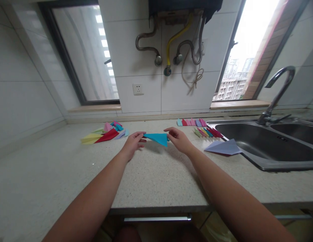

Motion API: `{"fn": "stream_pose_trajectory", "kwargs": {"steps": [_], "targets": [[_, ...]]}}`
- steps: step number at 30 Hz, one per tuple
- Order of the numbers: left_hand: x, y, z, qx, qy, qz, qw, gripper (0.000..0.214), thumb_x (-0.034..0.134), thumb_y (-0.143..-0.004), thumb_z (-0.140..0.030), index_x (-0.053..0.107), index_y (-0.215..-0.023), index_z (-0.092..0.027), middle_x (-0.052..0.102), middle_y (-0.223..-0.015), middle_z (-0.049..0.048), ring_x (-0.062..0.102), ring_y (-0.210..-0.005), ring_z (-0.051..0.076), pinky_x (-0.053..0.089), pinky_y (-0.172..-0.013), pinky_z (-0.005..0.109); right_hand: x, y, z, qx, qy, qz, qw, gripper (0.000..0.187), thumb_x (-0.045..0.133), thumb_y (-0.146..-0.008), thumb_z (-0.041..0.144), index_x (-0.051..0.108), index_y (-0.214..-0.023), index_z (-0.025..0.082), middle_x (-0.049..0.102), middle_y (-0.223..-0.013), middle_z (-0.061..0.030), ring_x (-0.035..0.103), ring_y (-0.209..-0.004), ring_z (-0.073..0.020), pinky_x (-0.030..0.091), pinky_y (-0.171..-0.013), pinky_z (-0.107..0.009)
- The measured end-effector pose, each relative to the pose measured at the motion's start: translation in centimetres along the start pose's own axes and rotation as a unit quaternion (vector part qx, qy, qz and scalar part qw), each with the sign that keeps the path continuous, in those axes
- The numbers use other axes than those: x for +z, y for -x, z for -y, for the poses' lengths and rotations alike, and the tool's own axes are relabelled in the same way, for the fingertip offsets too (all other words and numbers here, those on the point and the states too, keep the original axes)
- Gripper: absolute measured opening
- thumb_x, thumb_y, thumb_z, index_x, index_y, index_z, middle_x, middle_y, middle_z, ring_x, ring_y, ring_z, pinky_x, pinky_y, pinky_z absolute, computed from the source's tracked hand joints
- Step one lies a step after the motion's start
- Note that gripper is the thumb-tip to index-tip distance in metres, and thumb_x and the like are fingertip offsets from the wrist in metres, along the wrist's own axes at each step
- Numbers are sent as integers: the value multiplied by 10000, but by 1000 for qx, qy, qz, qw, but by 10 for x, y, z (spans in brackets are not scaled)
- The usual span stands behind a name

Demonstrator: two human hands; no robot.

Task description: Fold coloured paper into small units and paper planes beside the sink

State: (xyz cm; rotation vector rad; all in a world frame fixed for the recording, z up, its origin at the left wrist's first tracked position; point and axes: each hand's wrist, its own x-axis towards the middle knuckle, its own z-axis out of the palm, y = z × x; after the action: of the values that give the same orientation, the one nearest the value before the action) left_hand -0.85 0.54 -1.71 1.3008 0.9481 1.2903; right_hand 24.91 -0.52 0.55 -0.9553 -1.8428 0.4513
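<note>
A folded blue paper triangle hangs just above the speckled countertop, held between both hands. My left hand pinches its left tip with thumb and fingers. My right hand pinches its right end, fingers curled. Both arms reach forward from the bottom of the view.
A heap of folded coloured papers lies at the back left. Two rows of small folded coloured pieces sit at the back right. A lilac folded paper lies by the steel sink with its tap. Tiled wall and windows behind.
</note>
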Motion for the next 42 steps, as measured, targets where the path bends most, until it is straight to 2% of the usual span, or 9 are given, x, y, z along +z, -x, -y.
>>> {"fn": "stream_pose_trajectory", "kwargs": {"steps": [4, 9, 15, 20, 25, 33, 38, 42], "targets": [[-2, -2, 2, 38, -11, -17, 999, 372, 668, -801, -358, 644, -1135, -195, 666, -1019, 91, 659, -865, 183, 538, -562, 221, 1, 0, 2, 58, -74, 24, 995, 278, 556, -850, 309, 679, -1071, 192, 671, -797, -32, 582, -655, -143, 469, -645, -293], [-1, 1, -3, 78, -42, -26, 996, 465, 697, -761, -311, 588, -1202, -212, 667, -965, 64, 669, -839, 185, 540, -574, 234, 2, -3, 2, 109, -143, 7, 984, 291, 575, -856, 380, 707, -1010, 171, 702, -838, -66, 645, -731, -178, 487, -673, -316], [3, 5, -9, 88, -59, -14, 994, 529, 712, -741, -287, 562, -1241, -205, 686, -1031, 97, 681, -863, 205, 539, -603, 257, 3, -2, -2, 95, -155, -15, 983, 322, 726, -757, 405, 724, -1012, 207, 720, -985, -71, 636, -898, -196, 473, -851, -358], [7, 8, -11, 102, -53, 15, 993, 521, 745, -712, -253, 581, -1202, -186, 673, -1075, 110, 666, -907, 209, 539, -613, 258, 4, -1, -6, 97, -148, -9, 984, 312, 743, -730, 373, 730, -1000, 216, 705, -912, -53, 604, -809, -173, 477, -788, -349], [10, 11, -13, 112, -47, 45, 992, 546, 786, -687, -259, 585, -1190, -187, 676, -1087, 111, 654, -904, 201, 542, -621, 266, 5, -2, -8, 150, -256, -26, 955, 281, 749, -702, 323, 715, -953, 201, 670, -801, -29, 585, -726, -151, 489, -687, -320], [11, 15, -15, 97, -49, 62, 992, 504, 788, -697, -301, 628, -1159, -183, 685, -1037, 105, 660, -890, 205, 535, -620, 262, 4, -4, -3, 156, -373, -60, 913, 260, 766, -691, 311, 697, -907, 183, 668, -854, -36, 618, -755, -146, 511, -803, -361], [9, 14, -16, 68, -23, 40, 997, 509, 768, -721, -375, 627, -1173, -189, 705, -1000, 98, 681, -825, 195, 517, -603, 256, 2, -4, -4, 141, -342, -57, 927, 352, 769, -693, 351, 680, -988, 181, 686, -908, -55, 634, -811, -168, 516, -845, -393], [8, 13, -16, 59, -7, 33, 998, 498, 756, -736, -399, 631, -1166, -179, 702, -1036, 111, 684, -822, 190, 509, -581, 238, 1, -5, -13, 135, -291, -56, 946, 376, 764, -696, 364, 684, -1004, 163, 682, -848, -52, 623, -749, -162, 523, -730, -350]]}}
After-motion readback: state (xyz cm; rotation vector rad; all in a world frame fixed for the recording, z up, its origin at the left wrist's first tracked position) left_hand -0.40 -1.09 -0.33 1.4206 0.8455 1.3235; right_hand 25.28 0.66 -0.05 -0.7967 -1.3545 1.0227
